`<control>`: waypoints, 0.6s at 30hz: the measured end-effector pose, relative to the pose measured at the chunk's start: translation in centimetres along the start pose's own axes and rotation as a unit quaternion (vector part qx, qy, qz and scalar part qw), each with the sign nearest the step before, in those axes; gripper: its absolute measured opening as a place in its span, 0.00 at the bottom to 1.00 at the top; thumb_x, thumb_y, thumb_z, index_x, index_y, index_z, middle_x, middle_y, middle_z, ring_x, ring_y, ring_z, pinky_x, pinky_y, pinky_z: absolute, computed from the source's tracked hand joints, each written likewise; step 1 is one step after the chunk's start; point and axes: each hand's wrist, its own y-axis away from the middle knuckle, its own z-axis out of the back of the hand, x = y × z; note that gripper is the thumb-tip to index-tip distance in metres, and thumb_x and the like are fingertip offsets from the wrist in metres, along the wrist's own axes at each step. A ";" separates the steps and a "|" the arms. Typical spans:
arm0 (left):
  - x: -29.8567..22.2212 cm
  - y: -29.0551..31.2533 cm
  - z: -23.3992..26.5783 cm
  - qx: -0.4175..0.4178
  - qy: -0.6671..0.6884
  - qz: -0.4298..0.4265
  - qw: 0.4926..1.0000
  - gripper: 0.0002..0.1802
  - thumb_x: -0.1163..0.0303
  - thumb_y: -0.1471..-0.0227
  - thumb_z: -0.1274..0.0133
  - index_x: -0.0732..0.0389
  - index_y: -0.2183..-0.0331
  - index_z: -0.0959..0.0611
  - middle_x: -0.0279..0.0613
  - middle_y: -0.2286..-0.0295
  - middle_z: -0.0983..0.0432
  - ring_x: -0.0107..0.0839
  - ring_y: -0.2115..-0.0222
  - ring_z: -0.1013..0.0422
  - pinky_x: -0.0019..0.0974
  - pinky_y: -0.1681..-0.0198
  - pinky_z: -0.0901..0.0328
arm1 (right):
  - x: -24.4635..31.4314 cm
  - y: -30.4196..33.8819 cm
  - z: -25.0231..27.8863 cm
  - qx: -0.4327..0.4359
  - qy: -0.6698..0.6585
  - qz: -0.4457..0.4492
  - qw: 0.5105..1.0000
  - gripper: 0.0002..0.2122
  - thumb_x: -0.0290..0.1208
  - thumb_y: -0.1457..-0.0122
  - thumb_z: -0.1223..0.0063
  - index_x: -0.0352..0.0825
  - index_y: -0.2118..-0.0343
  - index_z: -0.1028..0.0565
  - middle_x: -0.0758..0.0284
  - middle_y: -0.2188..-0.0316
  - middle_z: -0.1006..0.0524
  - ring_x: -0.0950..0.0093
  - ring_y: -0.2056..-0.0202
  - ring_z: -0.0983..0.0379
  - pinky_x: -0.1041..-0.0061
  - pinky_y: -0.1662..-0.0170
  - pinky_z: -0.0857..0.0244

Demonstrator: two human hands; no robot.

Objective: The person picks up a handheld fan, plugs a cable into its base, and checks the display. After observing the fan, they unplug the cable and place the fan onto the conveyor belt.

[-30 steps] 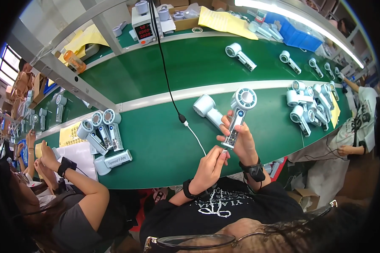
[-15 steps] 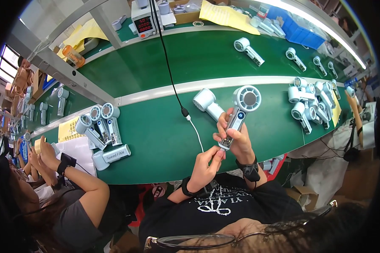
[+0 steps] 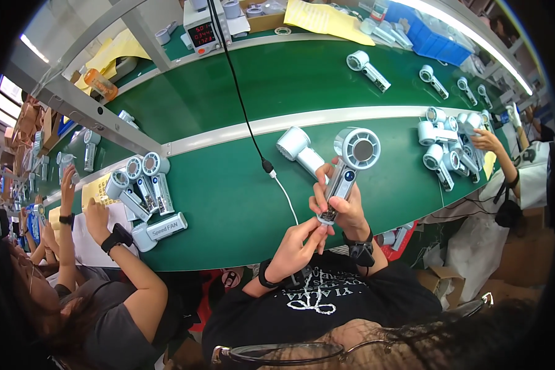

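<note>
My right hand [image 3: 349, 214] is wrapped round the handle of a light blue handheld fan [image 3: 341, 180]. Its round grille head points up and away, and circuitry shows in the handle's open front. At the handle's lower end my left hand [image 3: 295, 248] is closed in a pinch. A thin white cable [image 3: 285, 193], joined to a black lead [image 3: 245, 105] hanging from above, runs down to this hand. The plug is hidden by my fingers. Just behind the held fan, another handheld fan [image 3: 295, 145] lies on the green bench [image 3: 228, 216].
Several fans [image 3: 149, 179] lie at the left, by paper sheets and a co-worker's raised hands [image 3: 97, 216]. A fan pile [image 3: 444, 145] sits at the right, where another person's hand [image 3: 488, 142] reaches in. A power supply [image 3: 202, 34] and blue bin [image 3: 435, 37] stand at the back.
The red digits on the power supply have changed. The held fan has tilted slightly in my hands. At left, co-worker hands have risen; at right, another person's hand has reached the fan pile.
</note>
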 end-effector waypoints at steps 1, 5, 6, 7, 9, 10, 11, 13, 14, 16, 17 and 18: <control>-0.1 -0.1 0.0 0.005 -0.016 0.002 1.000 0.10 0.73 0.39 0.58 0.69 0.65 0.24 0.33 0.81 0.32 0.20 0.80 0.34 0.24 0.76 0.39 | 0.0 0.0 0.0 0.000 0.001 0.000 1.000 0.32 0.28 0.52 0.39 0.43 0.46 0.43 0.64 0.62 0.38 0.78 0.77 0.34 0.74 0.74 0.36; 0.2 -0.4 0.2 0.001 -0.045 -0.026 0.999 0.09 0.75 0.41 0.54 0.70 0.64 0.22 0.35 0.78 0.26 0.21 0.78 0.29 0.24 0.73 0.35 | 0.1 0.2 0.2 -0.024 0.022 0.004 0.999 0.33 0.29 0.53 0.39 0.43 0.44 0.43 0.61 0.55 0.40 0.78 0.77 0.35 0.74 0.73 0.36; 0.3 -0.4 0.2 0.000 -0.045 -0.026 0.999 0.09 0.75 0.41 0.54 0.70 0.64 0.22 0.35 0.78 0.26 0.21 0.78 0.29 0.24 0.73 0.35 | 0.1 0.2 0.1 -0.025 0.022 0.001 0.999 0.33 0.29 0.53 0.39 0.43 0.44 0.43 0.61 0.54 0.40 0.77 0.77 0.34 0.74 0.73 0.35; 0.4 -0.5 0.3 -0.007 -0.047 -0.022 0.999 0.08 0.75 0.42 0.53 0.70 0.65 0.22 0.36 0.78 0.25 0.21 0.78 0.29 0.25 0.73 0.35 | 0.0 0.2 0.1 -0.025 0.022 -0.003 0.999 0.33 0.29 0.53 0.39 0.42 0.44 0.43 0.61 0.53 0.40 0.77 0.76 0.34 0.73 0.72 0.35; 0.5 -0.5 0.3 -0.020 -0.052 -0.014 0.998 0.08 0.75 0.43 0.51 0.70 0.68 0.21 0.37 0.78 0.24 0.22 0.77 0.28 0.25 0.72 0.33 | 0.0 0.2 0.1 -0.026 0.022 -0.007 0.999 0.33 0.29 0.53 0.39 0.42 0.44 0.43 0.60 0.51 0.41 0.76 0.75 0.34 0.72 0.71 0.34; 0.5 -0.5 0.3 -0.021 -0.051 -0.014 0.998 0.08 0.75 0.43 0.51 0.70 0.68 0.21 0.37 0.78 0.24 0.22 0.77 0.28 0.25 0.72 0.33 | 0.0 0.1 0.2 -0.026 0.034 -0.008 0.999 0.33 0.30 0.53 0.39 0.41 0.44 0.43 0.60 0.51 0.41 0.75 0.74 0.33 0.71 0.71 0.34; 0.4 -0.5 0.2 -0.032 -0.052 -0.015 0.998 0.08 0.75 0.44 0.50 0.70 0.69 0.20 0.37 0.79 0.24 0.22 0.78 0.27 0.26 0.72 0.33 | 0.0 0.1 0.3 -0.026 0.047 -0.009 0.999 0.33 0.30 0.53 0.39 0.40 0.43 0.42 0.61 0.51 0.40 0.75 0.72 0.32 0.70 0.70 0.33; 0.3 -0.6 0.2 -0.053 -0.053 -0.017 0.997 0.08 0.75 0.44 0.49 0.70 0.71 0.20 0.37 0.80 0.24 0.23 0.78 0.27 0.26 0.73 0.33 | -0.1 0.1 0.4 -0.026 0.059 -0.009 0.998 0.34 0.30 0.53 0.39 0.40 0.43 0.42 0.61 0.51 0.40 0.74 0.71 0.32 0.69 0.69 0.33; 0.4 -0.6 0.1 -0.053 -0.053 -0.017 0.997 0.08 0.75 0.44 0.49 0.70 0.71 0.20 0.37 0.80 0.24 0.23 0.78 0.27 0.26 0.73 0.33 | -0.1 0.1 0.4 -0.020 0.050 -0.002 0.999 0.33 0.29 0.52 0.40 0.37 0.43 0.43 0.60 0.52 0.39 0.72 0.69 0.30 0.69 0.67 0.31; 0.6 -0.5 0.0 -0.097 -0.095 -0.045 0.990 0.07 0.75 0.46 0.48 0.70 0.72 0.19 0.39 0.81 0.23 0.24 0.79 0.26 0.26 0.74 0.33 | -0.2 0.1 0.4 -0.008 0.032 0.012 0.999 0.31 0.26 0.49 0.44 0.33 0.43 0.45 0.59 0.53 0.38 0.69 0.64 0.28 0.68 0.64 0.29; 0.7 -0.5 0.0 -0.118 -0.117 -0.059 0.984 0.07 0.75 0.46 0.47 0.70 0.73 0.19 0.39 0.81 0.23 0.24 0.79 0.26 0.27 0.75 0.34 | -0.2 0.1 0.4 -0.008 0.032 0.012 0.999 0.31 0.26 0.49 0.44 0.33 0.43 0.45 0.59 0.53 0.38 0.69 0.64 0.28 0.68 0.64 0.29; 0.7 -0.5 0.0 -0.119 -0.116 -0.059 0.984 0.07 0.75 0.46 0.47 0.70 0.73 0.19 0.39 0.81 0.23 0.24 0.79 0.26 0.27 0.75 0.34 | -0.2 0.2 0.3 -0.012 0.036 0.010 0.999 0.31 0.26 0.49 0.44 0.33 0.43 0.45 0.59 0.53 0.38 0.69 0.63 0.28 0.68 0.64 0.29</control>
